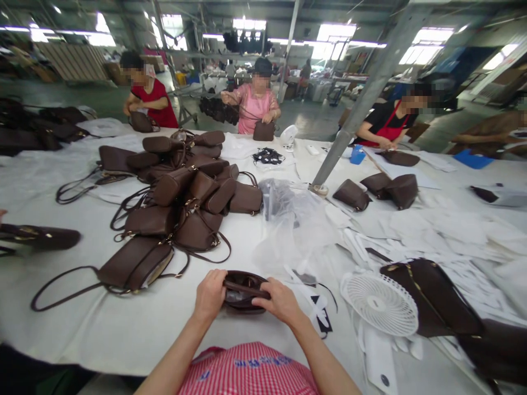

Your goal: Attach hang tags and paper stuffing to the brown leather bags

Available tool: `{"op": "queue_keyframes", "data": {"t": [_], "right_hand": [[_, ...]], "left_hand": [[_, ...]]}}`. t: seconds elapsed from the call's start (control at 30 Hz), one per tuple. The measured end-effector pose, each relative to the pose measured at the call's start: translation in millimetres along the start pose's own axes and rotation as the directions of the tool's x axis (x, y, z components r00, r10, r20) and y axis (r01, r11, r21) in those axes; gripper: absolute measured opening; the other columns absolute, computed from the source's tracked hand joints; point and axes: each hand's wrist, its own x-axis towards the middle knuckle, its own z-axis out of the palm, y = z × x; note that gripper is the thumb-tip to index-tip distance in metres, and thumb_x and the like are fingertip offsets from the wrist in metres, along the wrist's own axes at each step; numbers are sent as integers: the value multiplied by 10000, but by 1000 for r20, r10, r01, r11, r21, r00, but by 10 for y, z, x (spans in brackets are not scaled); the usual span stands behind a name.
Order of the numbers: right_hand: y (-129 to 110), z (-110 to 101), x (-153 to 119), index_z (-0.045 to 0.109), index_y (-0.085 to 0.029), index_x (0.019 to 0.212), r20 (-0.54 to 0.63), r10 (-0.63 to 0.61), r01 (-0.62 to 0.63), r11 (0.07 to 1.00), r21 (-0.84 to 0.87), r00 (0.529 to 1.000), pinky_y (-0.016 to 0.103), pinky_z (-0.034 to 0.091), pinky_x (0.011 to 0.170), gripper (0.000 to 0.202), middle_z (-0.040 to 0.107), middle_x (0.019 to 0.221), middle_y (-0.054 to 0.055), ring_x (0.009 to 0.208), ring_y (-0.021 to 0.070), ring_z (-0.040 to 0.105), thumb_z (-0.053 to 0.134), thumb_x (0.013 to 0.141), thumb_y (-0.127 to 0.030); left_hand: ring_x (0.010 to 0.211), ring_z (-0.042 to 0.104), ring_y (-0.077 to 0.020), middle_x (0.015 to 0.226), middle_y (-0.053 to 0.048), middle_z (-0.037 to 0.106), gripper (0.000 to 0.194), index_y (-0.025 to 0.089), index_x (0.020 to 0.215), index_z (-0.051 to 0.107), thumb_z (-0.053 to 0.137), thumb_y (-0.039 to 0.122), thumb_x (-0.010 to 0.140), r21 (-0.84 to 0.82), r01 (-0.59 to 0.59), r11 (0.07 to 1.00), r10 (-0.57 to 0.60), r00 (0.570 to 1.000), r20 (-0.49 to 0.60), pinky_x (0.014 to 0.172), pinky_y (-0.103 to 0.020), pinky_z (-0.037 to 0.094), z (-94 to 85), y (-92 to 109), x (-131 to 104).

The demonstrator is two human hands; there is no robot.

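Observation:
Between my hands a small dark brown handbag (246, 308) stands on the white table, its mouth spread and facing up toward me. My left hand (211, 293) grips the bag's left end, fingers closed over the rim. On the right rim, my right hand (281, 299) is closed with the thumb toward the opening. Some pale lining or filling shows inside, too dim to make out. Left of my hands lies another brown bag (134, 263) with a looped strap, tipped on its side.
A big heap of brown bags (197, 186) fills the table's left middle. Clear plastic bags (292, 219) lie beyond my hands. A white fan (379, 304) and larger brown bags (432, 296) are at right. A metal post (358, 109) rises from the table. Several co-workers handle bags across it.

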Motion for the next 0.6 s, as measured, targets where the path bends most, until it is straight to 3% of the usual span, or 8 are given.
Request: {"op": "queue_keyframes", "data": {"t": [0.13,0.23,0.33,0.4,0.5,0.6], "right_hand": [[8,43,3,655,-216,863,2,25,-25,999,33,1000,273,388,694,354,589,896,27,832,199,574,664,757,-554],[33,57,-14,646,-219,936,15,-45,42,982,183,999,280,415,750,305,570,941,28,878,199,571,718,734,-436],[70,65,-53,616,-231,1018,-53,-175,182,911,369,983,285,419,845,312,536,1106,38,1000,193,544,697,719,-204],[86,72,-89,598,-228,1009,-112,-208,237,871,431,972,296,414,882,338,513,1162,40,1040,193,527,648,696,-109],[90,82,-142,565,-221,970,-179,-223,281,848,450,958,310,413,888,351,525,1115,40,1021,196,525,597,666,-48],[100,103,-171,522,-226,952,-238,-231,317,835,450,943,308,419,842,360,543,1027,29,962,195,527,560,654,-27]], "left_hand": [[880,563,-201,953,-57,560,320,198,915,552,404,1,712,-68,117,991,-121,991,-54,784,-317,472,-58,-92,21],[928,567,-197,1002,-58,555,325,200,991,549,431,25,743,-114,34,993,-29,999,41,817,-316,481,-143,-116,27],[995,548,-230,1063,-91,558,304,185,1107,530,460,113,820,-95,-45,994,44,999,-9,861,-362,473,-237,-19,-6],[965,556,-225,1024,-92,581,278,184,1084,556,419,116,851,-105,-127,986,125,992,-26,858,-358,472,-257,110,-27],[947,571,-201,985,-73,628,335,196,1014,606,378,49,816,-209,-253,945,271,961,58,860,-329,471,-183,311,-1],[982,577,-198,1037,-66,662,406,189,1024,636,390,19,749,-285,-248,926,310,931,195,894,-336,458,-38,413,107]]}}
